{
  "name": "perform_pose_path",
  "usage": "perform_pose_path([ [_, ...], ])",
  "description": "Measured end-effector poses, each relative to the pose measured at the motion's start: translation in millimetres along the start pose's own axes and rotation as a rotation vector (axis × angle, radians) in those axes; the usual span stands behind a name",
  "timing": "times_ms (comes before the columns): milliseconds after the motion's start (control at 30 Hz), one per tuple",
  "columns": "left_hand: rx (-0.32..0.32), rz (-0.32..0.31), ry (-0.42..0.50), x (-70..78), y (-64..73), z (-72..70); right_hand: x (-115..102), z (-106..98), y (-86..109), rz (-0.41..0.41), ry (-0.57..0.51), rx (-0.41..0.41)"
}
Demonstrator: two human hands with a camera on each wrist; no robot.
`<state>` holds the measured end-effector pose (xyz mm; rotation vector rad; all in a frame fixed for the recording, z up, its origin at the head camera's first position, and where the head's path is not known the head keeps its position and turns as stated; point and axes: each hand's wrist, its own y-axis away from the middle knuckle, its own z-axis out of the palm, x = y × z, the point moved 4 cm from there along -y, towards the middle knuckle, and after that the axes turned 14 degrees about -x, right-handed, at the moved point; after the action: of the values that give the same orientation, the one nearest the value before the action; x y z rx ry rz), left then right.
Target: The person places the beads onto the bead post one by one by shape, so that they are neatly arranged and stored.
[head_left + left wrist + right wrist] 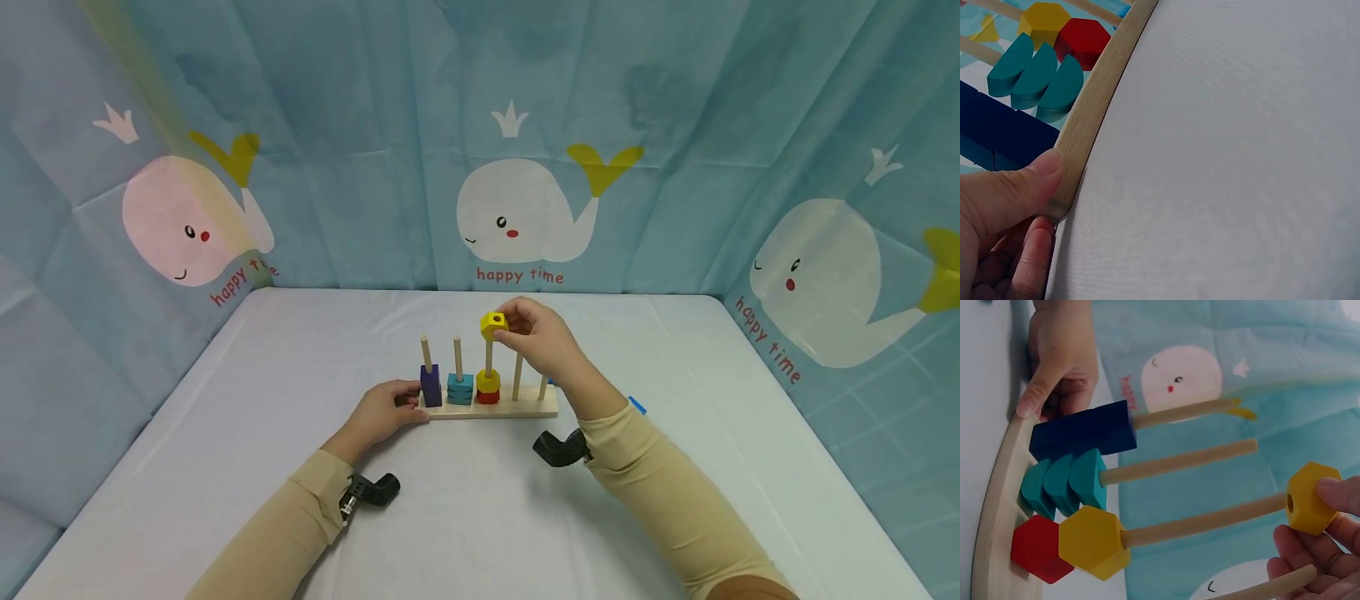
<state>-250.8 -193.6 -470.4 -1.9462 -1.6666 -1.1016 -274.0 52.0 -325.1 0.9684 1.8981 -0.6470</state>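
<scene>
A wooden peg stacker [495, 412] stands on the table. My right hand [546, 340] pinches a yellow hexagonal block [1307, 503] between thumb and fingers, its hole right at the tip of the third peg [1210, 520]. Lower on that peg, a yellow hexagonal block [1092, 542] sits over a red one [1041, 549]. My left hand [382, 410] grips the stacker's left end, thumb [1044, 165] against the base and fingers curled beside it. Dark blue blocks [1085, 431] fill the lower part of the first peg. Three teal half-round blocks [460, 389] are stacked on the second.
Two more pegs, the fourth [517, 379] and the fifth [543, 389], rise at the stacker's right side, partly behind my right hand. A blue piece [637, 405] lies on the white-covered table [465, 517], partly hidden by my right sleeve. A whale-print curtain [360, 208] surrounds the table.
</scene>
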Motion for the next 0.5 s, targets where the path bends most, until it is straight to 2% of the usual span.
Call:
perform_pose_path([
  [233,-0.004,0.000,0.003,-1.1,0.8,-0.2,4.6,9.0,-2.4,0.031,0.001,-0.027],
  [500,-0.006,-0.001,0.004,-1.5,0.9,-0.7,17.6,18.7,-0.1,0.100,-0.006,-0.010],
])
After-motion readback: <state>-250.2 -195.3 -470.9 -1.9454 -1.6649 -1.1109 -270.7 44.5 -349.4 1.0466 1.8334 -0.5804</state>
